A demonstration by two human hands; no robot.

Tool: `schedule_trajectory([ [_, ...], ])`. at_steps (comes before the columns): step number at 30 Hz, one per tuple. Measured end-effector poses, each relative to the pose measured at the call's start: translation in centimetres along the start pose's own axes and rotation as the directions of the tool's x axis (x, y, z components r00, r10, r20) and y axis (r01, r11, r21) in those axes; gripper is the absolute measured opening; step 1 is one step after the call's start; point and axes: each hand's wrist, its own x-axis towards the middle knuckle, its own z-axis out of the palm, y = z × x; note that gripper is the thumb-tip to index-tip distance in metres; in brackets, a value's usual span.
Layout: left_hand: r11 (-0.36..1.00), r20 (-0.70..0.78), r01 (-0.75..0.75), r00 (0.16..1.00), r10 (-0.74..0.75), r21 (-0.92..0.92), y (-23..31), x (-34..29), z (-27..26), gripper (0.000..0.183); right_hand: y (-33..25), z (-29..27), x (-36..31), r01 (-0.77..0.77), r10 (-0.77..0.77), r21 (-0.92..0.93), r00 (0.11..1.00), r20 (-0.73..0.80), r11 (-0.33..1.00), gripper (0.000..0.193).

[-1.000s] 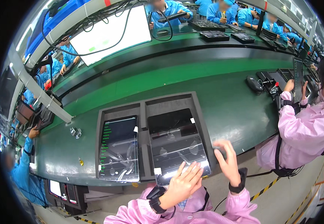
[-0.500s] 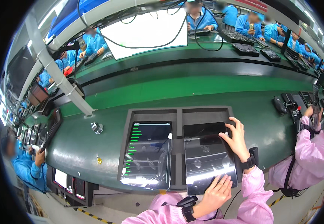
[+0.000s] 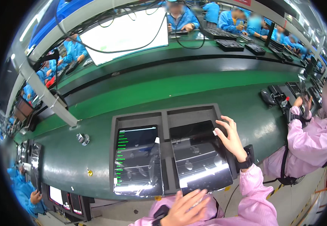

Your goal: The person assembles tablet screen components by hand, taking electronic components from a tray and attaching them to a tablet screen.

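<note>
A dark tablet (image 3: 199, 154) with a glossy, reflective screen lies at a slight slant over the right side of a grey foam tray (image 3: 165, 130). My right hand (image 3: 231, 139) is at its upper right edge, fingers spread, the thumb by a small white tab (image 3: 215, 132). My left hand (image 3: 188, 208) is at the tablet's near edge, fingers stretched out and partly covering that edge; whether it touches is unclear. In the left compartment a second tablet (image 3: 137, 162) shows lines of green text on black, under a clear film.
The green workbench (image 3: 76, 162) carries a small metal-and-clear object (image 3: 82, 138) and a small yellow piece (image 3: 90, 172). A grey post (image 3: 54, 101) rises at left. A person in pink (image 3: 310, 139) works at right; people in blue (image 3: 182, 19) sit across the bench.
My left hand has slid off the right tablet's screen toward me, to its near edge. My right hand stays by the upper right edge. The whole view has shifted a little.
</note>
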Motion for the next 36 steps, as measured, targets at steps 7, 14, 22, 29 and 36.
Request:
schedule_trajectory([
  [7,1.000,-0.095,0.010,0.995,-0.010,0.004,-2.6,-5.0,-1.8,0.022,-4.4,-6.9,-7.7,0.272,-0.264,0.024,0.905,0.332,0.962,0.022],
  [14,0.999,0.004,0.009,1.000,-0.009,-0.031,-2.6,-5.4,-1.5,0.024,-5.4,-5.6,-9.8,0.315,-0.355,0.166,0.777,0.521,0.934,0.019],
  [22,1.000,-0.051,-0.009,0.999,0.009,0.007,-2.7,-5.4,-1.9,0.025,-5.3,-3.6,-6.8,0.402,-0.482,0.273,0.644,0.594,0.874,0.014],
  [29,0.999,-0.023,-0.033,0.999,0.032,-0.039,-3.0,-5.3,-1.9,0.026,-4.6,-3.0,-4.8,0.294,-0.281,0.023,0.885,0.371,0.956,0.025],
  [36,0.998,0.034,0.005,0.999,-0.003,-0.055,-3.0,-6.2,-1.9,0.028,-6.5,-4.0,-8.4,0.371,-0.349,0.061,0.790,0.504,0.927,0.027],
])
